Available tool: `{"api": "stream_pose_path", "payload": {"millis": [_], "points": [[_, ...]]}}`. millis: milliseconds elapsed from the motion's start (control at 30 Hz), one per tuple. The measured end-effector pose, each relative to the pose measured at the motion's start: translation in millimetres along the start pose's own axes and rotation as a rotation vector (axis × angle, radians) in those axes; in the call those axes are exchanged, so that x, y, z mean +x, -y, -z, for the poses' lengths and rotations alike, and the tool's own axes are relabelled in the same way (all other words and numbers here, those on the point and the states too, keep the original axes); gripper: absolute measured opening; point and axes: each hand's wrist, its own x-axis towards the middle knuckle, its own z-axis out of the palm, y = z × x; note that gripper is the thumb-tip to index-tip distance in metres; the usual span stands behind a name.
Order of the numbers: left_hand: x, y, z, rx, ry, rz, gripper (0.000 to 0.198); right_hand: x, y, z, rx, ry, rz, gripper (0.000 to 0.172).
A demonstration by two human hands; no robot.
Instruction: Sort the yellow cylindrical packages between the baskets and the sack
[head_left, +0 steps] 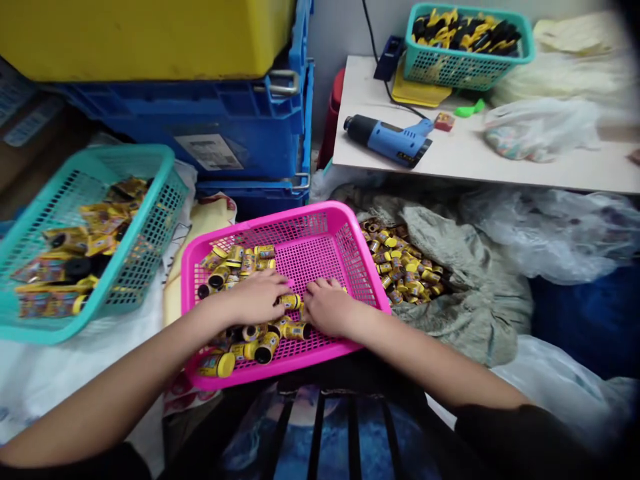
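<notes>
Both of my hands are inside a pink basket (pixel 287 372) in front of me. Small yellow bottles with black or yellow ends (pixel 267 347) lie loose in its left half and along its front. My left hand (pixel 257 297) rests over them with its fingers stretched out, the fingertips beside one small yellow bottle (pixel 290 302). A short way to the right, my right hand (pixel 327 307) is palm down with its fingers curled. Yellow bits show at its edges, but the hand covers what lies under it.
A teal basket (pixel 107 303) of yellow packaged pieces stands at left. Blue crates (pixel 150 133) are stacked behind. An open sack (pixel 470 267) of small yellow bottles lies at right. On the white table (pixel 475 157) are a heat gun (pixel 393 139) and another teal basket (pixel 450 67).
</notes>
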Motion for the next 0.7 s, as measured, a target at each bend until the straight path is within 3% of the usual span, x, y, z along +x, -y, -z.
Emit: {"api": "stream_pose_path", "payload": {"millis": [100, 167, 233, 333, 400, 500, 700], "points": [[-4, 4, -2.5, -0.055, -0.045, -0.044, 0.033, 9, -3, -13, 0.018, 0.001, 0.054, 0.034], [-9, 7, -1.6, -0.192, -0.111, -0.077, 0.032, 1, -13, -15, 0.209, -0.046, 0.029, 0.041], [-15, 7, 4.9, -0.449, -0.214, -0.084, 0.036, -10, -24, -13, 0.591, -0.137, 0.028, 0.042], [-24, 3, 21.1, -0.848, -0.362, -0.067, 0.039, -29, -36, -6, 1.235, -0.22, 0.236, 0.043], [-28, -4, 31.4, -1.008, -0.435, -0.067, 0.037, -38, -41, -2, 1.48, -0.224, 0.341, 0.044], [-28, -17, 42.1, -1.069, -0.473, -0.047, 0.035, -49, -47, 0, 1.566, -0.324, 0.342, 0.04], [-19, -38, 56.6, -0.956, -0.5, -0.03, 0.03, -63, -58, -3, 1.557, -0.551, 0.348, 0.036]]}}
